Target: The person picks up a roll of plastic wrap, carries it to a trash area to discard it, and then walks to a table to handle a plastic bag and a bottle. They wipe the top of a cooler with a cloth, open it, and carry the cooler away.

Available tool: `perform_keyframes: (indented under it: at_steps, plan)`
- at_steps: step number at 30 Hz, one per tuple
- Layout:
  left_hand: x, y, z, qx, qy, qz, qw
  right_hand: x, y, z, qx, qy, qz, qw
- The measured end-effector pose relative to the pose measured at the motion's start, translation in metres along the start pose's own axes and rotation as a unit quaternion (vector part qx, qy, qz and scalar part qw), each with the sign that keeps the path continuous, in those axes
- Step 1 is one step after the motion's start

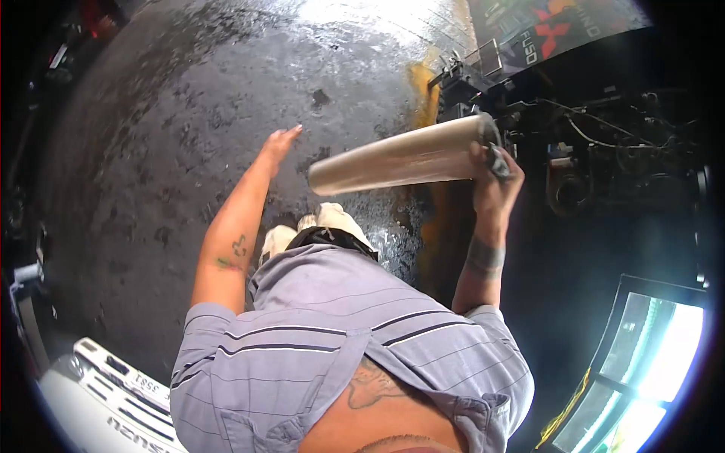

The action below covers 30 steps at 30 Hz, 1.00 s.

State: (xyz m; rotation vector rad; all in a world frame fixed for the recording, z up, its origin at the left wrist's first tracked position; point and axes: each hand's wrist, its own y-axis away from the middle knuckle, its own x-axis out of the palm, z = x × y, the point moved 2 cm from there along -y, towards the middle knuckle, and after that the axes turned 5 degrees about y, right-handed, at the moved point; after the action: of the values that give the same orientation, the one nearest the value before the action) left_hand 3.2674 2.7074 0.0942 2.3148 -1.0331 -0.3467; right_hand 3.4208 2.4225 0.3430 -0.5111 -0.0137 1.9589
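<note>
My right hand (498, 167) grips the right end of a long, glossy tan-grey roll (393, 157), with fingers wrapped round it near its dark end. Something small and dark grey shows between the fingers of that hand; I cannot make out what it is. The roll is held off the floor, nearly level, its free end pointing left and slightly down. Apart from the roll, my left hand (282, 142) is stretched forward over the floor with its fingers out and nothing in them.
A dark, wet-looking floor (166, 136) spreads ahead. To the right stands dark machinery with cables (596, 140) and a yellow-edged strip (424, 90). A white Isuzu truck front (113, 396) is behind at lower left, a bright window (642, 362) at lower right, a Fuso banner (559, 34) at upper right.
</note>
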Motion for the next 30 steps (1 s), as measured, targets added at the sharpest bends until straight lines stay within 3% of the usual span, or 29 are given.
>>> perform_keyframes:
  at_steps: [1, 2, 4, 6, 8, 9, 10, 12, 13, 14, 16, 17, 18, 20, 22, 25, 26, 27, 28, 30]
  plan:
    - [-0.003, -0.013, -0.009, -0.107, 0.057, -0.033, 0.992, 0.000, -0.019, 0.004, -0.030, 0.002, -0.038, 0.999]
    - [-0.004, -0.027, -0.014, -0.107, 0.063, -0.031, 0.992, 0.004, -0.033, 0.008, -0.037, -0.036, -0.061, 0.997]
    - [0.001, -0.063, -0.022, -0.096, 0.203, 0.049, 0.973, 0.012, -0.066, 0.005, -0.061, -0.018, -0.081, 0.995]
    - [-0.020, -0.104, -0.050, -0.060, 0.228, 0.008, 0.972, 0.038, -0.096, 0.002, -0.049, -0.039, -0.143, 0.988]
    - [-0.057, -0.138, -0.076, -0.081, 0.252, 0.051, 0.963, 0.046, -0.135, -0.024, -0.012, -0.069, -0.122, 0.990]
    - [-0.077, -0.150, -0.090, -0.049, 0.237, 0.040, 0.969, 0.063, -0.155, -0.022, -0.041, -0.060, -0.142, 0.987]
    - [-0.099, -0.170, -0.096, 0.022, 0.336, 0.097, 0.937, 0.077, -0.175, -0.031, 0.019, -0.131, -0.126, 0.983]
    - [-0.142, -0.168, -0.137, 0.108, 0.437, 0.073, 0.890, 0.107, -0.227, -0.063, 0.046, -0.191, -0.113, 0.974]
    - [-0.169, -0.169, -0.148, 0.135, 0.433, 0.083, 0.887, 0.113, -0.249, -0.093, 0.035, -0.075, -0.085, 0.993]
    - [-0.196, -0.171, -0.162, 0.158, 0.430, 0.094, 0.884, 0.145, -0.276, -0.087, 0.030, -0.086, -0.065, 0.994]
    - [-0.245, -0.138, -0.221, 0.253, 0.341, 0.000, 0.905, 0.210, -0.306, -0.069, 0.012, -0.140, 0.086, 0.986]
    - [-0.270, -0.121, -0.254, 0.292, 0.328, 0.001, 0.898, 0.235, -0.331, -0.081, 0.112, -0.176, 0.141, 0.968]
    - [-0.291, -0.107, -0.290, 0.330, 0.318, 0.005, 0.889, 0.259, -0.357, -0.084, 0.048, -0.144, 0.219, 0.964]
    - [-0.327, -0.082, -0.354, 0.406, 0.205, 0.014, 0.890, 0.322, -0.404, -0.081, 0.320, -0.209, 0.275, 0.882]
    - [-0.380, -0.084, -0.393, 0.465, 0.052, -0.035, 0.883, 0.386, -0.444, -0.067, 0.316, -0.202, 0.320, 0.870]
    - [-0.434, -0.103, -0.444, 0.394, -0.053, -0.088, 0.914, 0.491, -0.495, -0.064, 0.285, -0.251, 0.364, 0.851]
    - [-0.450, -0.114, -0.459, 0.420, 0.003, -0.145, 0.896, 0.520, -0.511, -0.068, 0.254, -0.300, 0.362, 0.845]
    - [-0.463, -0.121, -0.469, 0.445, 0.062, -0.198, 0.871, 0.538, -0.526, -0.074, 0.233, -0.318, 0.420, 0.818]
    - [-0.481, -0.130, -0.478, 0.445, 0.060, -0.201, 0.870, 0.558, -0.534, -0.076, 0.232, -0.319, 0.422, 0.816]
    - [-0.516, -0.148, -0.497, 0.362, 0.164, -0.169, 0.902, 0.589, -0.552, -0.073, 0.282, -0.387, 0.386, 0.789]
